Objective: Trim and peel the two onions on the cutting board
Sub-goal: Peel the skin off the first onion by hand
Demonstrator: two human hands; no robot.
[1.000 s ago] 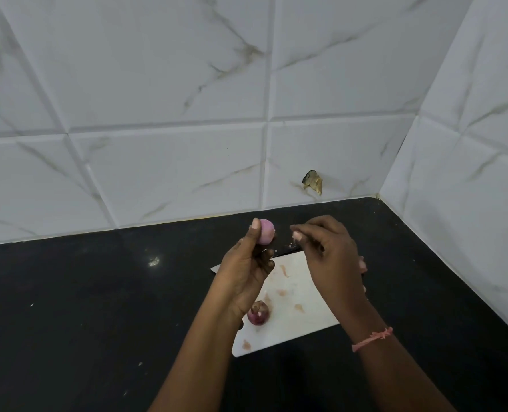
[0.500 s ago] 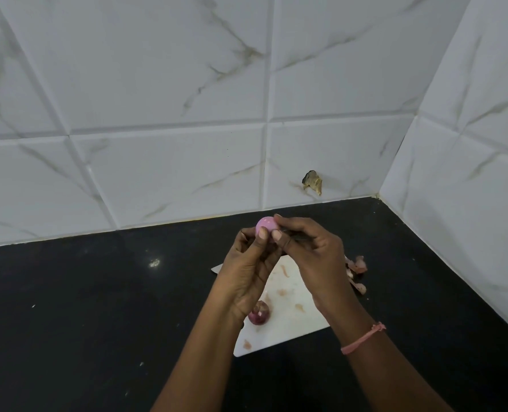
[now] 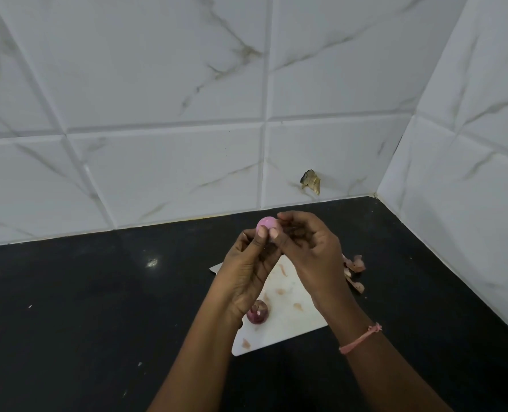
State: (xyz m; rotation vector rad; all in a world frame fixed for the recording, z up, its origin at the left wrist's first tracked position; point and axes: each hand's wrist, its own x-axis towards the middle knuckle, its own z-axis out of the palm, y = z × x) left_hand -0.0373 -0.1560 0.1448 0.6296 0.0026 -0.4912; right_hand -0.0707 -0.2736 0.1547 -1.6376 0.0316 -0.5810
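head view: left hand (image 3: 248,270) raised over the cutting board (image 3: 288,325), fingertips (image 3: 262,231) pinching a small pink onion (image 3: 266,223), mostly peeled by the look of it. right hand (image 3: 309,248) up against the same onion, fingers curled, tips touching its right side; can't tell whether pinching a strip of skin or just pressing, and can't tell if anything else is tucked in that palm. second onion (image 3: 257,313) lying on the board near its left edge, dark skin on, partly hidden by the left wrist. skin scraps (image 3: 354,270) piled on the black counter (image 3: 98,292) just off the board's right side, a few flecks on the board too.

step in hand, probably: stripping last bits of skin from the held onion. to do well: keep the left pinch firm but light, slippery once bare; rotate onion with left fingertips, lift skin edge with right nail, pull toward root end; work over the board so scraps land there; check both ends trimmed before setting down apart from the unpeeled one.
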